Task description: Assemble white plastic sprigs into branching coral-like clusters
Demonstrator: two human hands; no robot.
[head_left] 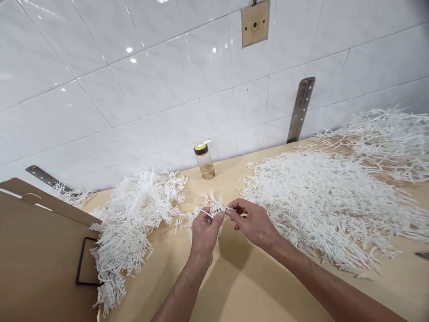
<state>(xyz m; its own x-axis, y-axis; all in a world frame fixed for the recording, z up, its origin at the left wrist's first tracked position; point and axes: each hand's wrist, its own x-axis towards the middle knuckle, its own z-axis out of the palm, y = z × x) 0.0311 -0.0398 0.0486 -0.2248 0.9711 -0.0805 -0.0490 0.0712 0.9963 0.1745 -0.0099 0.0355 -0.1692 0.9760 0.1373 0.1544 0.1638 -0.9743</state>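
Note:
My left hand (206, 228) is closed around a white branched plastic sprig (216, 205), whose small twigs fan out above the thumb. My right hand (250, 220) meets it from the right, with thumb and fingertips pinched on a thin white stem (230, 208) at the sprig's edge. The fingertips of both hands almost touch, and they hide where the pieces meet. Just left of my left hand, a few more white twigs (181, 220) lie on the table.
A bushy heap of white sprigs (134, 210) lies at left beside a cardboard box (43, 250). Straighter white stems (321, 201) cover the right side, with longer branches (395, 143) behind. A dark-capped clear bottle (206, 163) stands near the tiled wall. Metal brackets (301, 109) rise along it.

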